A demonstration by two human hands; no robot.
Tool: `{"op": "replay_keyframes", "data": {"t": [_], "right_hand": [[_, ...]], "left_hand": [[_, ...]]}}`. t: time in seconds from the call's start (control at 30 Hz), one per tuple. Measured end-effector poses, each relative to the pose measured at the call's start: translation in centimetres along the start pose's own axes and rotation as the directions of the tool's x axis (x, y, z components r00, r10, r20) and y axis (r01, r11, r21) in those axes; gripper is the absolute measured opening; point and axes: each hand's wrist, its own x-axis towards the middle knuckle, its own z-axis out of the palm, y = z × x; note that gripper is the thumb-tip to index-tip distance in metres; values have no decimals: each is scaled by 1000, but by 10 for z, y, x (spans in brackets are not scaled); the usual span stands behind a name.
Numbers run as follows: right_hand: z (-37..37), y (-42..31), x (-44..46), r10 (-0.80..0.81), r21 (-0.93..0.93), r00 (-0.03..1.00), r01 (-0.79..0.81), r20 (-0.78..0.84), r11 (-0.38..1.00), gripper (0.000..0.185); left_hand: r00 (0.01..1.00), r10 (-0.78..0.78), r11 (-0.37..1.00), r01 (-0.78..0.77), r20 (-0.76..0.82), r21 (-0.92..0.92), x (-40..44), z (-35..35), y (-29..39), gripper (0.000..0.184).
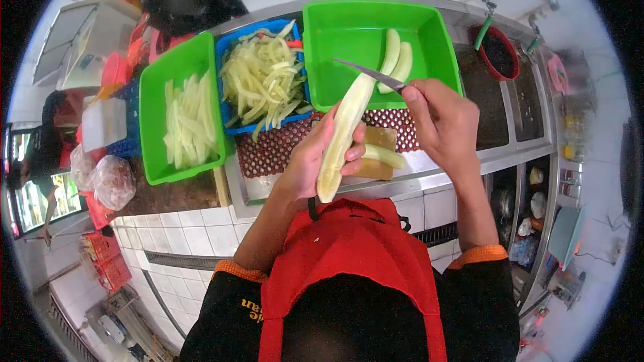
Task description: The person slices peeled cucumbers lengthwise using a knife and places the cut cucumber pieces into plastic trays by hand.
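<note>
My left hand (307, 161) is closed around a long, pale peeled cucumber piece (343, 135), which slants up and away from me. My right hand (444, 119) grips a knife (371, 72) whose blade points left, across the far tip of that piece. Whether the blade touches it I cannot tell. Beyond, a large green tub (335, 23) holds two more pale peeled pieces (392, 53). Below my hands another pale piece (384, 156) lies on a brownish block (377, 170), partly hidden by my left hand.
A blue basket (229, 124) heaped with pale, limp strips (261, 70) stands left of the large tub. Farther left, a second green tub (155, 97) holds straighter pale strips (190, 121). A perforated reddish mat (261, 154) lies under my hands. Sinks with a red bucket (515, 60) are at right.
</note>
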Motion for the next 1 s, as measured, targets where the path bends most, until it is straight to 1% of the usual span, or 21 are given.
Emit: {"op": "replay_keyframes", "data": {"t": [0.03,0.07,0.1,0.13,0.2,0.3,0.33,0.43,0.5,0.53,0.57,0.6,0.63,0.67,0.73,0.77,0.8,0.87,0.9,0.93,1.0], "right_hand": [[-2,0,7,-110,-78,994,112,28,991,18],[-3,0,13,-216,-150,974,224,65,963,18],[-2,-1,18,-268,-164,962,274,60,948,18],[-1,-3,21,-272,-161,960,279,65,947,18],[0,-6,26,-282,-201,951,303,127,932,17],[5,-12,28,-319,-178,938,341,138,923,17],[7,-12,27,-317,-176,938,339,141,924,17],[13,-15,23,-294,-158,930,332,220,930,18],[14,-20,21,-175,-95,933,215,315,972,19],[18,-21,18,-172,-91,932,211,319,973,19],[23,-21,14,-221,-37,907,250,358,968,19],[29,-21,8,-267,20,879,283,395,959,20],[33,-23,2,-239,56,886,236,397,970,20],[36,-24,2,-234,61,884,229,405,972,20],[40,-26,-2,-188,46,887,186,422,982,20],[44,-24,-4,-167,8,885,182,435,983,20],[46,-26,-9,-156,16,878,166,454,986,20],[50,-29,-16,-185,53,852,183,489,982,19],[52,-33,-22,-182,92,833,157,522,983,19],[53,-37,-29,-180,100,822,150,541,984,19],[54,-42,-43,-263,187,716,185,647,965,17]], "left_hand": [[999,-2,1000,2,36,-5,-4,0,1,50],[999,4,1000,-3,35,-8,-7,1,3,50],[999,3,1000,-3,35,4,-11,4,5,50],[999,3,1000,-3,34,18,-14,6,7,51],[1000,9,999,-10,21,31,-19,7,10,50],[1000,14,999,-14,1,37,-24,3,13,50],[1000,14,999,-14,-3,30,-25,2,13,51],[1000,17,999,-16,-22,50,-27,3,17,52],[999,25,999,-24,-29,27,-29,1,16,51],[999,33,999,-33,-33,6,-30,0,15,51],[999,32,999,-32,-39,4,-31,-1,13,51],[997,24,997,-30,-78,-78,-33,-2,10,51],[993,13,987,-32,-115,-160,-35,-4,7,52],[992,10,985,-31,-125,-167,-38,-6,2,52],[986,83,949,-122,-143,-290,-49,-10,-12,54],[975,53,939,-122,-216,-321,-55,-14,-19,54],[971,44,934,-124,-237,-335,-62,-14,-23,54],[952,2,923,-120,-305,-366,-71,-17,-26,53],[971,35,919,-124,-235,-375,-76,-25,-27,52],[967,35,912,-135,-253,-388,-84,-28,-28,52],[945,-38,908,-104,-326,-406,-95,-28,-27,53]]}}
